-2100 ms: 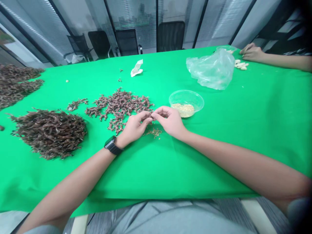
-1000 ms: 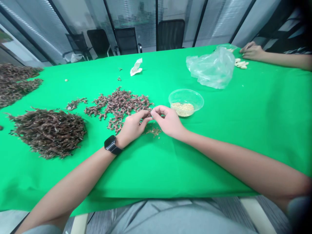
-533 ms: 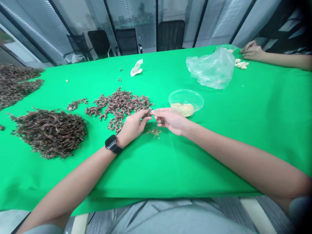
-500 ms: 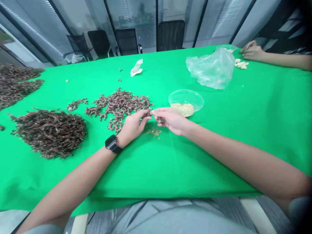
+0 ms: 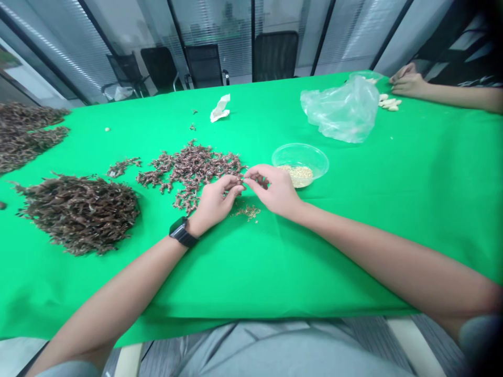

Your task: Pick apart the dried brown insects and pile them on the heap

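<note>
My left hand, with a black watch on its wrist, is closed in a pinch around a small brown twig-like piece, mostly hidden by the fingers. Against those fingertips, my right hand pinches thumb and forefinger together; what it grips is too small to make out. Just behind the left hand spreads a loose pile of brown knobbly twig-like pieces. Below the fingertips lies a scatter of tiny golden-brown seeds. Beyond the right hand stands a clear plastic bowl with pale seeds in its bottom.
A dense heap of longer brown twigs sits at left, more heaps farther back. White crumpled paper and a clear plastic bag lie across the green cloth. Another person's hands rest near white pieces.
My right hand has turned, its back now facing up and its fingers curled into a pinch at the left fingertips. My left hand stays almost in place.
</note>
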Available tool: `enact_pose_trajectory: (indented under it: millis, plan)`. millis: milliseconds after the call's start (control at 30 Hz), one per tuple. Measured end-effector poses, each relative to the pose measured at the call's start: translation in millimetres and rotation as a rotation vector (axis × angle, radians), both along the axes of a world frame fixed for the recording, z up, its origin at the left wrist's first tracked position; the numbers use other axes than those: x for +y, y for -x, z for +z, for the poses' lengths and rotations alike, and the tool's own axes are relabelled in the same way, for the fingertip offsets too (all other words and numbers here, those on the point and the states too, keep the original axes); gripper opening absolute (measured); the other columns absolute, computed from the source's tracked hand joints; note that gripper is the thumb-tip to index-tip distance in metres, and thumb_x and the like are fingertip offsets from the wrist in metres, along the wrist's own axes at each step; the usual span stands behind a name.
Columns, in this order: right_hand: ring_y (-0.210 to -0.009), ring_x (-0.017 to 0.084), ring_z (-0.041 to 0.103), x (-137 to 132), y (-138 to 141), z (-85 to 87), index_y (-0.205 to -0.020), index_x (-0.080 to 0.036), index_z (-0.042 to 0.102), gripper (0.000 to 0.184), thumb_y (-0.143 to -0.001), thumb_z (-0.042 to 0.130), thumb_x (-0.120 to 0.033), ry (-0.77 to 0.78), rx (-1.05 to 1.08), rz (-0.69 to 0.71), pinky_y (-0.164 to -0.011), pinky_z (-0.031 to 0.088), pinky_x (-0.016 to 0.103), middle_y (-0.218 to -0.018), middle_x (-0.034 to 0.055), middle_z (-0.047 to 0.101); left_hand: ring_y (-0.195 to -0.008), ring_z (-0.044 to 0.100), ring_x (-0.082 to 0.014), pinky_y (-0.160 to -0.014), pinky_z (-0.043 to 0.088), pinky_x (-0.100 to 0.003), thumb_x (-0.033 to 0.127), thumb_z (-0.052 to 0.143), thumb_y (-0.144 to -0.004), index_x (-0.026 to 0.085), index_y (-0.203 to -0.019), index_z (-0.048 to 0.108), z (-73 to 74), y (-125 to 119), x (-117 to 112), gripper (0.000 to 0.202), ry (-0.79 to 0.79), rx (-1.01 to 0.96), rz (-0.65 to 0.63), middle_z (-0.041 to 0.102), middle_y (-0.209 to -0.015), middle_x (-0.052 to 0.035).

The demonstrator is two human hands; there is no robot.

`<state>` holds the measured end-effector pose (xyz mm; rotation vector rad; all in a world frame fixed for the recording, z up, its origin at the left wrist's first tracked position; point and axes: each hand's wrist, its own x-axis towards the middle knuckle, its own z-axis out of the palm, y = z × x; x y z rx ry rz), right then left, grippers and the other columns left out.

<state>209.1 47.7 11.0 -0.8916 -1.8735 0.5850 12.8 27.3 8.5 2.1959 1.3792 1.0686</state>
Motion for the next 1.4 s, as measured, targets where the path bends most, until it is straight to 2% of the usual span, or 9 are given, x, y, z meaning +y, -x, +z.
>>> enact_pose_trajectory:
  millis: [167,300,500,600,700,800,900,1100,1400]
  plan:
    - [-0.08,0.018,0.061,0.5,0.2,-2.7,-0.091,-0.021,0.07,0.011,-0.094,0.062,-0.028,-0.064,-0.063,-0.007,-0.073,0.046,0.032,-0.09,0.0046,0.072,-0.082,0.074,-0.0168,-0.077,0.055,-0.025,0.038,0.06,-0.097,0.02,-0.105,0.067,2.4,-1.3,-1.7,0.022,0.007,0.002,-0.019,0.078,-0.094,-0.0034]
    - [-0.076,0.017,0.062,-2.4,3.9,-0.2,-0.09,-0.02,0.069,0.01,-0.093,0.062,-0.027,0.047,0.014,0.008,-0.07,0.046,0.031,-0.084,0.0033,0.071,-0.087,0.074,-0.0176,-0.081,0.055,-0.026,0.037,0.06,-0.097,0.02,-0.107,0.068,2.6,-1.9,-1.5,0.021,-0.023,0.045,-0.025,0.078,-0.098,-0.0042]
    - [-0.067,0.013,0.058,-5.0,9.3,7.6,-0.082,-0.018,0.067,0.016,-0.087,0.068,-0.034,0.441,0.235,0.077,-0.061,0.046,0.027,-0.074,0.0011,0.067,-0.101,0.072,-0.0202,-0.091,0.055,-0.031,0.031,0.055,-0.1,0.018,-0.121,0.067,-3.4,4.2,4.8,0.027,-0.173,0.202,-0.048,0.076,-0.113,-0.0093]
    - [-0.056,0.009,0.047,-3.1,7.2,14.0,-0.073,-0.018,0.062,0.028,-0.08,0.077,-0.041,0.779,0.359,0.178,-0.049,0.038,0.023,-0.064,-0.0022,0.057,-0.104,0.071,-0.0215,-0.095,0.055,-0.035,0.026,0.051,-0.101,0.016,-0.125,0.065,-4.7,10.0,9.4,0.029,-0.274,0.277,-0.091,0.075,-0.115,-0.0121]
    - [-0.056,0.008,0.043,0.8,1.9,21.5,-0.068,-0.017,0.058,0.034,-0.072,0.085,-0.036,1.107,0.462,0.311,-0.046,0.036,0.021,-0.064,-0.0031,0.051,-0.105,0.07,-0.0225,-0.097,0.055,-0.037,0.023,0.047,-0.102,0.015,-0.124,0.066,-2.6,13.7,11.7,0.03,-0.346,0.334,-0.141,0.075,-0.112,-0.0131]
    - [-0.055,0.007,0.04,4.1,-1.5,24.2,-0.069,-0.018,0.055,0.036,-0.07,0.087,-0.034,1.257,0.489,0.435,-0.046,0.035,0.021,-0.064,-0.0043,0.049,-0.106,0.07,-0.022,-0.098,0.054,-0.038,0.022,0.047,-0.102,0.016,-0.123,0.066,0.0,12.3,9.8,0.029,-0.33,0.305,-0.149,0.075,-0.114,-0.0124]
    - [-0.055,0.009,0.042,4.1,0.2,19.0,-0.073,-0.019,0.058,0.033,-0.074,0.083,-0.04,1.056,0.458,0.357,-0.048,0.036,0.023,-0.064,-0.0042,0.051,-0.104,0.071,-0.0207,-0.096,0.054,-0.034,0.026,0.051,-0.101,0.017,-0.122,0.067,1.0,6.7,5.1,0.027,-0.228,0.213,-0.061,0.075,-0.114,-0.0106]
    - [-0.072,0.015,0.059,-0.8,3.5,6.1,-0.089,-0.018,0.068,0.019,-0.087,0.07,-0.037,0.29,0.19,0.045,-0.065,0.046,0.028,-0.08,0.0026,0.068,-0.088,0.072,-0.0166,-0.082,0.054,-0.025,0.034,0.059,-0.098,0.019,-0.108,0.069,2.4,-2.9,-1.4,0.021,-0.049,0.08,0.02,0.078,-0.1,-0.0043]
    - [-0.078,0.018,0.059,0.8,-3.4,-3.1,-0.092,-0.021,0.066,0.016,-0.098,0.056,-0.032,-0.101,-0.122,0.038,-0.074,0.045,0.032,-0.09,0.0051,0.069,-0.084,0.072,-0.0164,-0.076,0.053,-0.024,0.035,0.062,-0.096,0.018,-0.105,0.07,3.9,-2.4,-3.5,0.021,-0.046,0.034,-0.024,0.078,-0.095,-0.0035]
